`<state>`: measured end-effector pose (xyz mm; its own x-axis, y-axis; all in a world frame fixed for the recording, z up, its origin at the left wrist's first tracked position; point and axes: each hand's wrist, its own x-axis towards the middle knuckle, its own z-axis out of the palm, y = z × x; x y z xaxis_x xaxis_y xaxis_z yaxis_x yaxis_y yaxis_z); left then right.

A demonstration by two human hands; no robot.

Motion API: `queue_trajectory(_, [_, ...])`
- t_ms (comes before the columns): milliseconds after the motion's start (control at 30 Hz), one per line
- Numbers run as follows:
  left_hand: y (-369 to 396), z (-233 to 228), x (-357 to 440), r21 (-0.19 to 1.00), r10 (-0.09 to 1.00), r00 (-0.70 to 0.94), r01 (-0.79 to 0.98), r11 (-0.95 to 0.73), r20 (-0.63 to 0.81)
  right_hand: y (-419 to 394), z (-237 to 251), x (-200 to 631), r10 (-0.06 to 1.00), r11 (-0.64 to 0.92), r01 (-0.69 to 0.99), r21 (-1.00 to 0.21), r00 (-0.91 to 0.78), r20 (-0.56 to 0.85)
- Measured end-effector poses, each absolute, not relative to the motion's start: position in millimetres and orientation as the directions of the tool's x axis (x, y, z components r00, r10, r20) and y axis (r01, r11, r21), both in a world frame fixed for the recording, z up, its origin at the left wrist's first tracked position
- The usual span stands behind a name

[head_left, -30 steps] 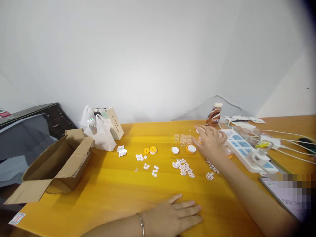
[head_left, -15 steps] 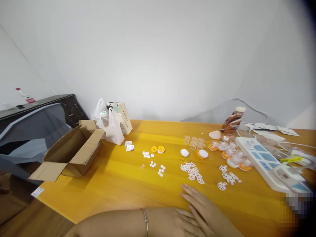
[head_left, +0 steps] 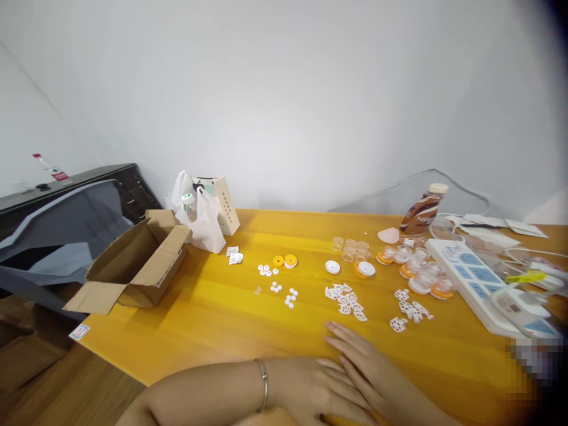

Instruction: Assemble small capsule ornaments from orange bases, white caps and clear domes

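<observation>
Drawn back from near the bottle (head_left: 420, 214) since a second ago, the right hand (head_left: 364, 365) now lies against the left hand (head_left: 317, 387) at the near side of the table (head_left: 213, 331). Its fingers reach out straight, narrowly spread; the left fingers are partly covered, and I cannot tell whether they hold anything. From the hands, white spoked pieces (head_left: 348, 298) sit nearest at 12 o'clock, more white pieces (head_left: 410, 310) between 1 and 2, white discs (head_left: 290, 305) at 11, clear-domed orange parts (head_left: 420, 281) at 1, and the cardboard box (head_left: 162, 257) at 10.
</observation>
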<state>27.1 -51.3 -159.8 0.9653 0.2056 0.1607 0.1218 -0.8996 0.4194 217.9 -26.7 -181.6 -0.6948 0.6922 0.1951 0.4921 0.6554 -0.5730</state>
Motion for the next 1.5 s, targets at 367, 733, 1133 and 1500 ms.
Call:
queue_trajectory(367, [-45,-165,24,0.235,0.218,0.884,0.127,-0.964,0.414,-24,-185,221,0.638,0.693,0.476,-0.542,-0.755,0.152])
queue_trajectory(733, [36,-134,-92,0.379,0.900,-0.016,0.910,-0.168,0.436,-29,-175,220,0.669,0.650,0.534,-0.541,-0.740,0.074])
queue_trajectory(1133, [38,-141,-94,0.424,0.941,-0.009,0.894,-0.144,0.339,-28,-175,221,0.664,0.650,0.530,-0.545,-0.745,0.067])
queue_trajectory(1500, [-30,-141,4,0.433,0.796,0.541,0.670,-0.603,0.272,-25,-183,222,0.679,0.629,0.509,-0.587,-0.728,0.097])
